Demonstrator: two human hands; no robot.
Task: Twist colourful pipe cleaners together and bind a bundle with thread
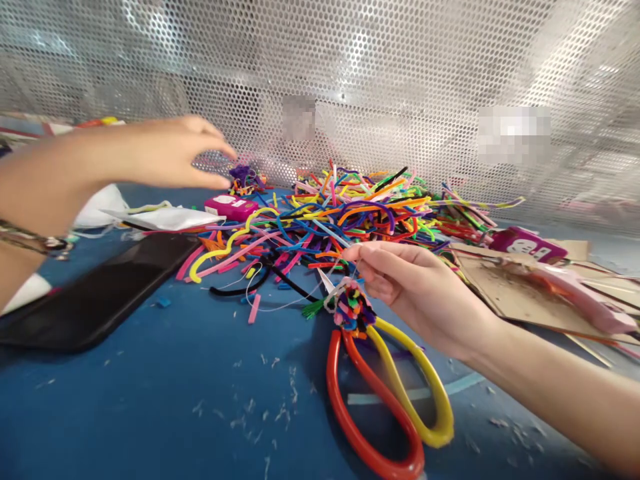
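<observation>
My right hand (pixel 417 290) pinches a thin pale thread (pixel 280 309) between thumb and forefinger. Just below the fingertips is a small multicoloured bundle of pipe cleaner pieces (pixel 353 305), with a green tuft (pixel 313 309) at its left. A pair of scissors (pixel 333 373) with red and yellow handles lies under it, the bundle covering the pivot and part of the blades. My left hand (pixel 165 153) is raised at the left, slightly blurred, thumb and fingers apart with nothing visible between them. Behind its fingertips stands another bundle, mostly purple on top (pixel 245 179).
A heap of coloured pipe cleaners (pixel 370 207) fills the middle back, before a perforated metal screen (pixel 240 60). A black phone-like slab (pixel 100 293) lies left. Magenta-labelled objects (pixel 233 208) stand on both sides. Cardboard (pixel 480 280) and a pink glue gun (pixel 575 293) lie right.
</observation>
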